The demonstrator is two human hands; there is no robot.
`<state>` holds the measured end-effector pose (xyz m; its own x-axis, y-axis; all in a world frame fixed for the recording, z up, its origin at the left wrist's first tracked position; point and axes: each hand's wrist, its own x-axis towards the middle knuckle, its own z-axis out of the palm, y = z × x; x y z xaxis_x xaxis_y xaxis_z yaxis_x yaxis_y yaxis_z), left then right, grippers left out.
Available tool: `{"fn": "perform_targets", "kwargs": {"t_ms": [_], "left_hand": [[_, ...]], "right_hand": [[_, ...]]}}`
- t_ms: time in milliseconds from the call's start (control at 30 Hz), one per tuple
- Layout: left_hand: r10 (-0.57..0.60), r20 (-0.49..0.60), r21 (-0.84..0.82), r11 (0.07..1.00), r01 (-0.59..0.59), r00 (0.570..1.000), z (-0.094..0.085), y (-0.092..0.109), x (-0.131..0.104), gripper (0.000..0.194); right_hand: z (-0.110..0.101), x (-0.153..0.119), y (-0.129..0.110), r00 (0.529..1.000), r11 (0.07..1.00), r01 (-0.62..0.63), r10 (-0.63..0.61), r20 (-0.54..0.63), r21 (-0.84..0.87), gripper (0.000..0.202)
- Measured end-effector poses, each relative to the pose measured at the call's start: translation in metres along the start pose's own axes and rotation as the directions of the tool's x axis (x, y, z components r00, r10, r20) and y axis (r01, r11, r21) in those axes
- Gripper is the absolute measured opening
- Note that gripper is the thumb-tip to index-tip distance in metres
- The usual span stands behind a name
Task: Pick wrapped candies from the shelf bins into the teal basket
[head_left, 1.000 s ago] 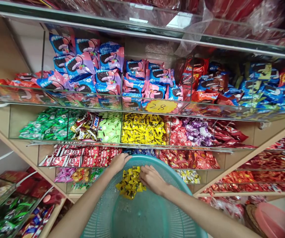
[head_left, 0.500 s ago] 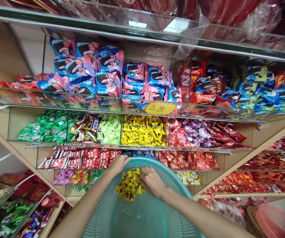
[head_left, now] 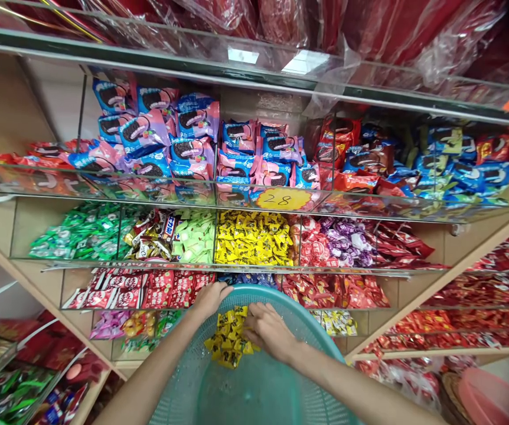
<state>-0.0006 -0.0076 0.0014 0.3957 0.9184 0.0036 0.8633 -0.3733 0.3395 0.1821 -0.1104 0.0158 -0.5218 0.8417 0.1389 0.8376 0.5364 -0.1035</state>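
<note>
A teal plastic basket [head_left: 320, 342] is below the shelves, with a small pile of yellow wrapped candies [head_left: 228, 345] inside near its far wall. My left hand [head_left: 212, 298] is closed on the basket's far rim, left of the pile. Inside the basket, my right hand [head_left: 268, 330] touches the right side of the pile with curled fingers. Its fingertips are partly hidden, so what they hold cannot be made out.
Glass-fronted shelves hold yellow candies [head_left: 254, 239], green packets [head_left: 81, 233] and blue-pink cookie packs [head_left: 143, 130]. A yellow price tag [head_left: 281, 199] hangs on the glass edge [head_left: 170, 195]. A pink basin [head_left: 491, 395] stands at the lower right.
My right hand has shifted slightly within the basket, its fingers now more spread over the candies' right edge. My left hand stays on the rim. The whole view has tilted slightly.
</note>
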Motion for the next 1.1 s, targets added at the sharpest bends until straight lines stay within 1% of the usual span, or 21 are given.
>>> {"fn": "perform_targets", "kwargs": {"t_ms": [100,200,300,400,467,567,667,800,967,1100], "left_hand": [[-0.002,0.005,-0.017,1.0,0.002,1.0,0.002,-0.002,0.001,0.042],[-0.023,0.017,-0.026,0.999,0.024,1.0,0.003,-0.002,0.001,0.042],[-0.019,0.02,-0.033,0.999,0.02,1.0,0.002,-0.002,0.001,0.044],[-0.006,0.021,-0.029,1.0,0.007,1.0,0.001,-0.002,0.001,0.044],[-0.005,0.016,-0.017,1.0,0.005,1.0,0.002,-0.003,0.001,0.044],[-0.002,0.007,-0.005,1.0,0.002,1.0,0.004,-0.004,0.003,0.044],[0.014,0.004,-0.003,1.0,-0.014,1.0,0.004,-0.005,0.003,0.045],[0.018,0.011,-0.01,1.0,-0.018,1.0,0.003,-0.004,0.003,0.044],[0.009,0.019,-0.036,0.999,-0.008,1.0,0.0,-0.002,0.001,0.045],[0.024,0.02,-0.039,0.999,-0.024,1.0,0.001,-0.003,0.002,0.045]], "right_hand": [[-0.033,0.006,0.001,0.992,1.0,0.002,-0.005,-0.127,-0.024,0.021],[-0.07,0.016,0.012,0.955,0.998,-0.043,0.027,-0.296,-0.049,0.027],[-0.101,0.027,0.032,0.895,0.978,-0.164,0.093,-0.436,-0.128,0.031],[-0.119,0.037,0.052,0.842,0.897,-0.343,0.162,-0.514,-0.278,0.026],[-0.122,0.043,0.059,0.824,0.822,-0.43,0.188,-0.534,-0.374,0.023],[-0.12,0.05,0.063,0.831,0.761,-0.468,0.208,-0.516,-0.448,0.021],[-0.116,0.053,0.063,0.841,0.754,-0.473,0.231,-0.49,-0.456,0.021],[-0.113,0.053,0.066,0.842,0.751,-0.479,0.248,-0.479,-0.454,0.021],[-0.115,0.05,0.071,0.835,0.748,-0.492,0.262,-0.484,-0.445,0.02],[-0.115,0.048,0.069,0.82,0.747,-0.506,0.262,-0.509,-0.431,0.021]]}}
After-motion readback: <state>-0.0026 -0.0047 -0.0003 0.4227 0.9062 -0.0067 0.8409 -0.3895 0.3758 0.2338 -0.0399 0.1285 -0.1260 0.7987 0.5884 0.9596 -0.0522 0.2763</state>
